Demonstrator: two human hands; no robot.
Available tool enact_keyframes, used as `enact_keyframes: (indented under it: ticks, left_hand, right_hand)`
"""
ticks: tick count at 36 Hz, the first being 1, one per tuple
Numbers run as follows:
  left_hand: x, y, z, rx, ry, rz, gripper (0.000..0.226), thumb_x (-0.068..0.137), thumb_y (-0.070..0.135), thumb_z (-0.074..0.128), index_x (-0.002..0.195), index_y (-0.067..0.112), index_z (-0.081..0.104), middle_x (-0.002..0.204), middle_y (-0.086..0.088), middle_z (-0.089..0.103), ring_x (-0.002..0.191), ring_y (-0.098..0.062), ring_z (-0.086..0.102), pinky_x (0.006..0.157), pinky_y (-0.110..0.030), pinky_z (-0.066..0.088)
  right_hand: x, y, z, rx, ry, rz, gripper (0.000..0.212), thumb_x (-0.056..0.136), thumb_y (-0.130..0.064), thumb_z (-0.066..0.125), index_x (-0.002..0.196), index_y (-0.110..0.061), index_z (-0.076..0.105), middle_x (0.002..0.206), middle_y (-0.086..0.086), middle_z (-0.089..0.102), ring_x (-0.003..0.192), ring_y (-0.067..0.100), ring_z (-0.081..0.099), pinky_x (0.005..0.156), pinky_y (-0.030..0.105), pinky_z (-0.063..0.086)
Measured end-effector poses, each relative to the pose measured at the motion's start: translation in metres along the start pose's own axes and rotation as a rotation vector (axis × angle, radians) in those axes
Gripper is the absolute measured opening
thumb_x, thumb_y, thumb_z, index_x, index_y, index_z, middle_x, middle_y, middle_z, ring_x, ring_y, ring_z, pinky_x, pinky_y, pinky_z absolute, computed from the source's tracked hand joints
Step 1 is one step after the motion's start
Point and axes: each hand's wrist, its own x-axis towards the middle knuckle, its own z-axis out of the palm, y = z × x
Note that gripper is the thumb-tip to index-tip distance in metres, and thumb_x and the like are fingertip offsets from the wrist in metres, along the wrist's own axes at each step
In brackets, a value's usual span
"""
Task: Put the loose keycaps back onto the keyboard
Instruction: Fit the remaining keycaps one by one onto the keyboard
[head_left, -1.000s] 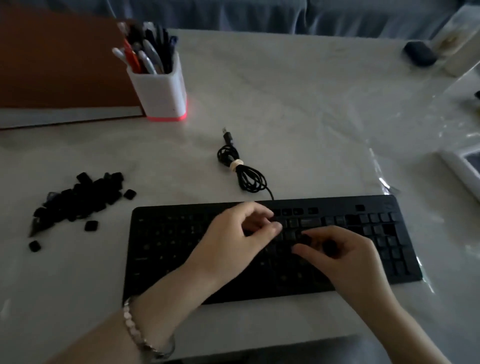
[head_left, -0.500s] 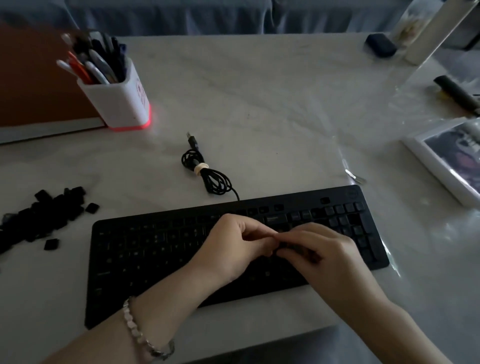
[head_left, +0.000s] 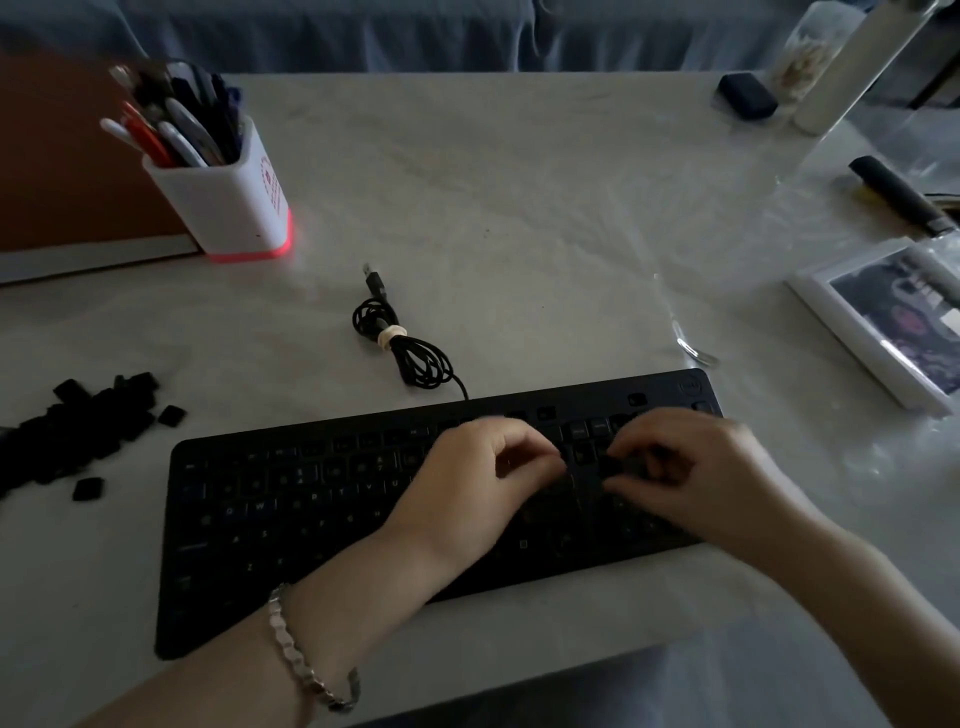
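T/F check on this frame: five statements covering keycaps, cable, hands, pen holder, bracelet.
1. The loose keycaps lie in a pile left of the keyboard. True.
2. The cable is stretched out straight. False: it is coiled and tied with a band.
3. The left hand and the right hand are both over the keyboard's right half. True.
4. The pen holder is empty. False: it is full of pens.
5. The bracelet is on the right wrist. False: it is on the left wrist.
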Motion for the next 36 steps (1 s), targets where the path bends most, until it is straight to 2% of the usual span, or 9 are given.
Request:
enact_keyframes:
  ticks: [2, 5, 11, 13, 17, 23, 27, 30, 36]
  left_hand:
    - [0.001, -0.010, -0.006, 0.268, 0.167, 0.146, 0.009, 0.088, 0.019, 0.065, 0.092, 0.016, 0.072, 0.101, 0.012, 0.065, 0.097, 0.002, 0.056, 0.087, -0.004, 0.036]
    - [0.000, -0.027, -0.014, 0.567, 0.309, 0.229, 0.032, 0.088, 0.029, 0.050, 0.105, 0.010, 0.068, 0.122, -0.004, 0.060, 0.113, -0.016, 0.052, 0.099, -0.027, 0.035]
    - [-0.011, -0.048, -0.019, 0.901, 0.218, 0.088, 0.058, 0.090, 0.043, 0.034, 0.127, 0.005, 0.056, 0.134, -0.012, 0.054, 0.124, -0.027, 0.051, 0.105, -0.045, 0.030]
    - [-0.014, -0.054, -0.020, 0.932, 0.197, 0.078, 0.059, 0.091, 0.044, 0.032, 0.130, 0.005, 0.054, 0.135, -0.012, 0.054, 0.127, -0.027, 0.050, 0.107, -0.042, 0.032]
    - [-0.016, -0.059, -0.023, 0.933, 0.190, 0.101, 0.058, 0.092, 0.043, 0.031, 0.133, 0.006, 0.051, 0.137, -0.011, 0.052, 0.130, -0.026, 0.045, 0.108, -0.036, 0.021]
    - [-0.015, -0.062, -0.021, 0.919, 0.209, 0.112, 0.057, 0.093, 0.041, 0.032, 0.134, 0.007, 0.051, 0.137, -0.010, 0.052, 0.131, -0.024, 0.044, 0.109, -0.036, 0.021]
    - [-0.014, -0.063, -0.021, 0.911, 0.224, 0.126, 0.056, 0.092, 0.040, 0.034, 0.133, 0.006, 0.052, 0.135, -0.010, 0.054, 0.130, -0.025, 0.046, 0.108, -0.037, 0.024]
    - [-0.013, -0.063, -0.021, 0.909, 0.224, 0.125, 0.056, 0.092, 0.039, 0.034, 0.133, 0.006, 0.052, 0.135, -0.010, 0.054, 0.130, -0.025, 0.045, 0.108, -0.037, 0.024]
    - [-0.015, -0.062, -0.021, 0.911, 0.230, 0.127, 0.055, 0.092, 0.039, 0.034, 0.133, 0.006, 0.052, 0.135, -0.010, 0.054, 0.129, -0.025, 0.046, 0.109, -0.036, 0.022]
  right_hand:
    - [0.006, 0.012, -0.009, -0.017, 0.048, 0.117, 0.023, 0.062, -0.009, 0.084, 0.079, -0.019, 0.071, 0.061, -0.014, 0.058, 0.064, -0.004, 0.053, 0.059, 0.003, 0.037]
    - [0.015, 0.025, -0.017, -0.060, 0.049, 0.181, 0.024, 0.065, -0.009, 0.082, 0.085, -0.017, 0.074, 0.057, -0.014, 0.056, 0.065, -0.007, 0.053, 0.060, 0.003, 0.037]
    - [0.030, 0.037, -0.012, -0.111, -0.059, 0.123, 0.022, 0.067, -0.008, 0.081, 0.088, -0.015, 0.075, 0.067, -0.007, 0.057, 0.069, -0.006, 0.053, 0.063, 0.003, 0.036]
    - [0.032, 0.042, -0.010, -0.114, -0.076, 0.092, 0.024, 0.066, -0.007, 0.082, 0.087, -0.016, 0.076, 0.073, -0.004, 0.060, 0.070, -0.008, 0.052, 0.064, 0.002, 0.035]
    - [0.036, 0.046, -0.008, -0.090, -0.095, 0.102, 0.023, 0.066, -0.007, 0.082, 0.087, -0.017, 0.076, 0.078, -0.016, 0.056, 0.069, -0.006, 0.051, 0.063, 0.004, 0.035]
    - [0.035, 0.048, -0.003, -0.016, -0.078, 0.138, 0.022, 0.066, -0.004, 0.080, 0.087, -0.012, 0.076, 0.079, -0.017, 0.057, 0.065, -0.007, 0.053, 0.063, 0.004, 0.036]
    - [0.034, 0.053, -0.002, 0.121, -0.073, 0.226, 0.024, 0.066, -0.006, 0.080, 0.081, -0.025, 0.074, 0.081, -0.014, 0.061, 0.063, 0.001, 0.051, 0.062, 0.010, 0.036]
    - [0.031, 0.056, -0.001, 0.187, -0.067, 0.216, 0.036, 0.067, -0.005, 0.079, 0.073, -0.038, 0.067, 0.080, -0.018, 0.062, 0.061, 0.003, 0.050, 0.063, 0.014, 0.038]
    - [0.030, 0.056, 0.000, 0.202, -0.065, 0.200, 0.039, 0.068, -0.003, 0.078, 0.073, -0.039, 0.066, 0.084, -0.028, 0.060, 0.060, 0.002, 0.050, 0.062, 0.014, 0.038]
